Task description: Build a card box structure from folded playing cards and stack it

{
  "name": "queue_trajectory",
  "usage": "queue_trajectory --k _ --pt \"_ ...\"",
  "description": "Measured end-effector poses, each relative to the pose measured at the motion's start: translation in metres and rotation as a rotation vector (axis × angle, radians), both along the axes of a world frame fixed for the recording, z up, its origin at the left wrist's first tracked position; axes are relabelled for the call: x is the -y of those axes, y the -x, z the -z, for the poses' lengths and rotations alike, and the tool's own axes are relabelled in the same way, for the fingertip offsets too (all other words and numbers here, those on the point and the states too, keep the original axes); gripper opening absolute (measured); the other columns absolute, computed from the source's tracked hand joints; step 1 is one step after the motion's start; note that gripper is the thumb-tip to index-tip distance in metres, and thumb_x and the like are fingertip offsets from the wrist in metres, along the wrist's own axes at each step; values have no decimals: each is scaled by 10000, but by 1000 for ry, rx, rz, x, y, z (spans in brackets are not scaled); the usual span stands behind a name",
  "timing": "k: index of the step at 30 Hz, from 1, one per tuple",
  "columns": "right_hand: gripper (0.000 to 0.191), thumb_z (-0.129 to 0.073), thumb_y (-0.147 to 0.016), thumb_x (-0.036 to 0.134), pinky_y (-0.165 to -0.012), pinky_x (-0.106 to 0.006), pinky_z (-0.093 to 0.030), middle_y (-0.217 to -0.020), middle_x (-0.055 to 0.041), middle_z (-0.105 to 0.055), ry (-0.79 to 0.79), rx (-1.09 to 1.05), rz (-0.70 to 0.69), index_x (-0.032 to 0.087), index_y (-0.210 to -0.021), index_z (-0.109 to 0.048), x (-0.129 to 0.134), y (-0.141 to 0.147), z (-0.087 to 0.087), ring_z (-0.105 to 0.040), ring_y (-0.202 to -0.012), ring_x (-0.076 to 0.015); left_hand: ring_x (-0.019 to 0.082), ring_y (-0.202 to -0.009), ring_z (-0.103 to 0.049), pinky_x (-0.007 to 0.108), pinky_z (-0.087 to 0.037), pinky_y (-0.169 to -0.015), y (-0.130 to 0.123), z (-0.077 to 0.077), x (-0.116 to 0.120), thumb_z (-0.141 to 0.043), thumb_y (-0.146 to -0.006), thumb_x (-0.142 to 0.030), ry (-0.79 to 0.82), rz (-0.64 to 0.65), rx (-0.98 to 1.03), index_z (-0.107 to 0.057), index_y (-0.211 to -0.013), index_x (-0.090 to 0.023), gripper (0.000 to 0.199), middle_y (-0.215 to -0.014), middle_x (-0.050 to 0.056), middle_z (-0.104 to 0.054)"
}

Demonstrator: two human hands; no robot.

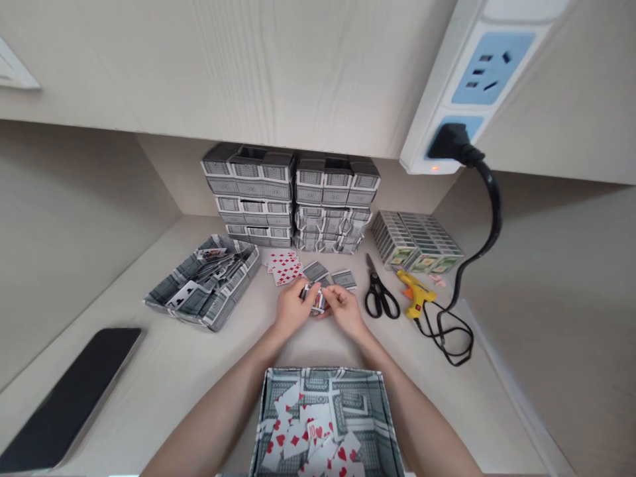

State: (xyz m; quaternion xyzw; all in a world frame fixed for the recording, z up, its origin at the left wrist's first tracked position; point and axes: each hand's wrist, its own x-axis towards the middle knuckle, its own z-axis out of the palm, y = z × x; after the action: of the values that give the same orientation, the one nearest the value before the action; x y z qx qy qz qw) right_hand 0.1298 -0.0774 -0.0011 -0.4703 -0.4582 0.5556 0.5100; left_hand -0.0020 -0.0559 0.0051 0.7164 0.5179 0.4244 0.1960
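Both my hands meet at the middle of the desk around a playing card [318,302] with a picture face. My left hand [293,306] grips its left side, thumb on top. On its right side, my right hand [344,309] pinches it between thumb and fingers. The card looks bent or folded, though my fingers hide part of it. Just beyond my hands lie grey-backed cards [344,279] and, face up, several red diamond cards [287,267].
A card-built tray [223,318] of cards stands left; another card box [325,372] sits between my forearms. Stacked card boxes [258,189] line the back. Black scissors [379,296], a yellow glue gun [418,295] and card packs [417,242] are right. A black slab [74,391] lies left.
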Motion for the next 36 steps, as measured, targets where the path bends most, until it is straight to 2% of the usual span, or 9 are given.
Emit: queue_trajectory --k 3,12,16,18,21,27,30,33,36 --pt "286 -603 -688 472 -447 -280 -500 -582 26 -575 -20 7 -16 200 -722 -519 1 0 -1 -575 -483 -147 98 -544 -437 203 -321 -523 -1 2 0 -439 -801 -385 64 55 -15 -485 -587 -178 301 -541 -24 -489" --pt "273 -622 -687 391 -486 -260 -508 -703 -2 -626 -59 1 -52 180 -834 -530 1 5 4 -583 -542 -134 100 -481 -430 212 -300 -489 0 8 -4 -319 -856 -399 125 18 32 -495 -581 -167 400 -497 -20 -474" --pt "360 -581 -712 419 -532 -278 -526 -915 -41 -640 -70 -4 -33 202 -995 -536 -2 3 6 -615 -651 -165 110 -580 -517 218 -386 -567 -1 7 -5 -412 -831 -374 112 66 125 -566 -852 -180 249 -661 -3 -575" --pt "382 -560 -722 439 -542 -285 -528 -989 -50 -625 -77 -8 -25 211 -1027 -533 -4 1 7 -618 -686 -174 109 -622 -548 219 -423 -604 -2 8 -5 -502 -788 -361 107 74 204 -529 -1021 -196 287 -757 4 -601" --pt "372 -548 -726 452 -569 -305 -532 -1037 -54 -604 -79 -23 -22 212 -1010 -547 -6 -1 8 -615 -728 -188 121 -659 -575 234 -454 -638 -2 11 -5 -531 -774 -337 104 72 222 -525 -1083 -200 339 -805 22 -625" --pt "307 -591 -686 464 -593 -308 -516 -878 -29 -623 0 -144 -32 201 -838 -550 -3 -2 1 -596 -728 -187 154 -764 -610 266 -464 -708 0 13 -8 -428 -835 -282 84 13 161 -538 -1125 -200 321 -972 61 -651" --pt "290 -660 -635 431 -593 -289 -495 -707 18 -588 7 -173 -43 204 -731 -506 -1 -4 -6 -560 -625 -144 145 -711 -607 255 -458 -665 0 10 -6 -403 -841 -238 79 -9 128 -534 -1125 -195 316 -905 52 -665" --pt "297 -677 -623 425 -611 -274 -469 -634 32 -546 -3 -128 -91 190 -678 -505 1 -7 -8 -518 -587 -120 129 -657 -592 242 -453 -630 0 7 -3 -404 -838 -221 88 67 120 -514 -1143 -208 325 -848 31 -664" --pt "276 -656 -654 428 -658 -261 -437 -673 19 -566 -44 -49 -136 176 -715 -561 1 -10 -7 -515 -634 -123 137 -745 -601 261 -463 -695 -1 4 -2 -394 -845 -234 98 146 101 -555 -1070 -223 276 -919 30 -658"
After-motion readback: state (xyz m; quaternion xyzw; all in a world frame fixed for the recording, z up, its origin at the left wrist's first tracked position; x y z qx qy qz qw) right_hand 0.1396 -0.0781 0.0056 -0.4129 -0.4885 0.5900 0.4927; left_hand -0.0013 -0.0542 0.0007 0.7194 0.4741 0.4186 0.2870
